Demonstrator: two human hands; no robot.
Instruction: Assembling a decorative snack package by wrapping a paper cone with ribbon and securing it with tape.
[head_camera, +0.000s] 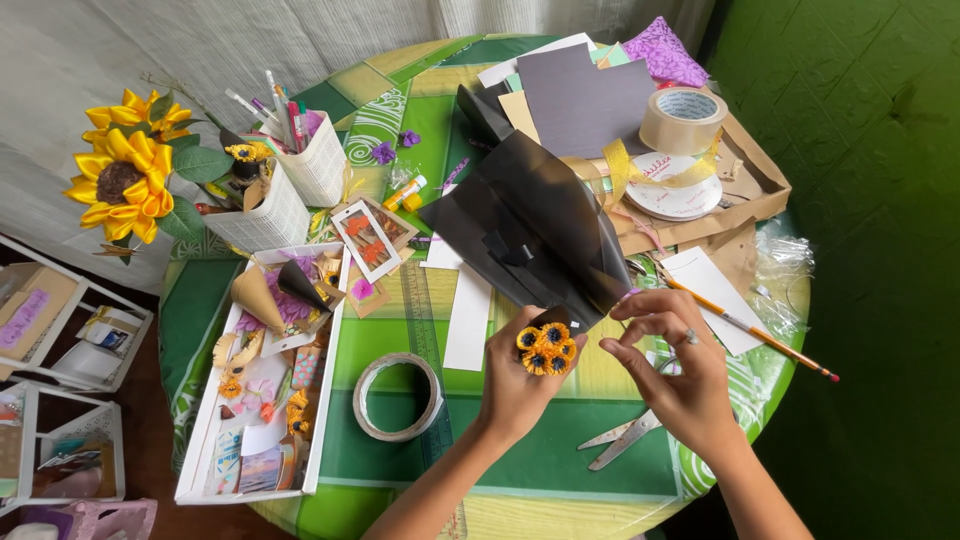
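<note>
My left hand (515, 385) grips a small bunch of orange paper sunflowers (546, 348) wrapped in a large dark translucent paper cone (530, 225) that fans out away from me over the table. My right hand (672, 365), with a ring on one finger, pinches at the cone's lower right edge beside the flowers. A pair of scissors (620, 440) lies on the green table (400, 455) under my right wrist.
A tape roll (398, 397) lies left of my left hand. A white tray (262, 375) of paper scraps sits at left. Pen holders (300, 175), fabric sunflowers (125, 165), a brown tape roll (682, 120), card sheets (580, 100) and a pencil (750, 328) crowd the table.
</note>
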